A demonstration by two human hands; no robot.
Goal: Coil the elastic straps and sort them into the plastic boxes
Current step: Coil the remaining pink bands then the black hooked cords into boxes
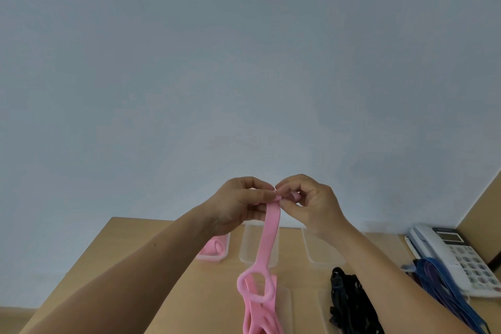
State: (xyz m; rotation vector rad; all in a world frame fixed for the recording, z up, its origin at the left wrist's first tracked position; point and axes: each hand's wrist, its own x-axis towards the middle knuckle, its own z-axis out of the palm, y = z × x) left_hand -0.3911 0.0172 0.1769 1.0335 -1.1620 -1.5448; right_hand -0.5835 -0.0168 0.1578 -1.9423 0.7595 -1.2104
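I hold a pink elastic strap [269,230] up in front of me above the wooden table [151,266]. My left hand [238,205] and my right hand [309,202] both pinch its top end, where a small roll has formed between the fingertips. The strap hangs down to a ring-shaped loop [256,283] and onto more pink straps [260,317] on the table. A row of clear plastic boxes stands at the table's back: the leftmost box [214,248] holds a coiled pink strap, the box [259,247] behind the hanging strap looks empty, and another box [320,248] is partly hidden by my right wrist.
A pile of black straps [349,304] lies right of the pink ones. Blue and purple straps [433,282] lie further right, partly over a white desk telephone [447,252]. A pale wall fills the upper view. The table's left edge runs diagonally at the lower left.
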